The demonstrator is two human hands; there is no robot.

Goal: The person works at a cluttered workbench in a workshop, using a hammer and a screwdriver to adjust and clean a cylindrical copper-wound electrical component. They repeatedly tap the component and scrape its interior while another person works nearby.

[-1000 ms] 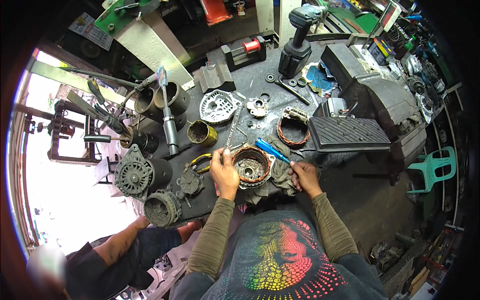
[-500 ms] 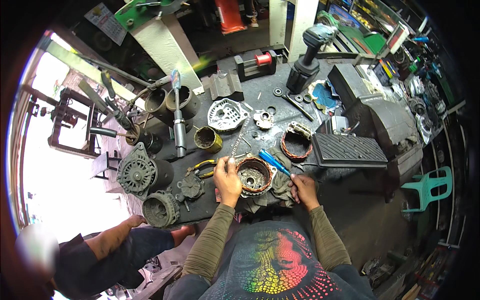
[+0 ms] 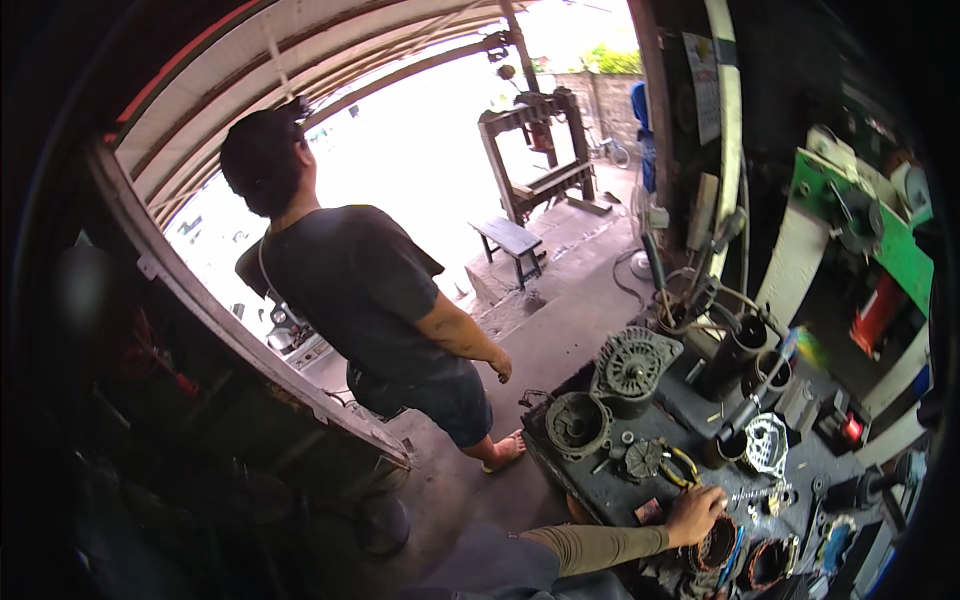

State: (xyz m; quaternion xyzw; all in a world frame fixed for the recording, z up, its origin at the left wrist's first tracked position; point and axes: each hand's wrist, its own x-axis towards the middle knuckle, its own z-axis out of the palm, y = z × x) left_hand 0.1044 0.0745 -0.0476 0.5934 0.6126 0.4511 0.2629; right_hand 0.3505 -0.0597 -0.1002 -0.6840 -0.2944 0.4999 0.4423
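Although crowded with parts, dark bench (image 3: 605,490): spread across lower right of view.
Bystander in black (image 3: 350,270): standing past bench's left edge, back turned, well apart from left hand.
Green-brown sleeve (image 3: 605,550): running from lower edge up to left wrist.
Finned grey housing (image 3: 636,362): standing near outer corner of bench.
Round grey housing (image 3: 578,425): just beside finned one, open side up.
Left hand (image 3: 695,515): laid against left side of copper-wound ring; fingers close together, cannot tell if pinching rim.
Right hand: out of view; cannot tell finger state.
Copper-wound ring (image 3: 716,556): on bench, under and beside left hand, partly covered. Probably heavy for size, stiff, maybe slick with grime; coils likely easy to nick, so best gripped by outer metal edge, clear of copper.
Second wound ring (image 3: 754,565): near, to the right.
Yellow-handled pliers (image 3: 681,462): lying beyond left hand.
Blue-handled tool (image 3: 735,550): between both rings.
Red scrap (image 3: 648,511): left of left hand.
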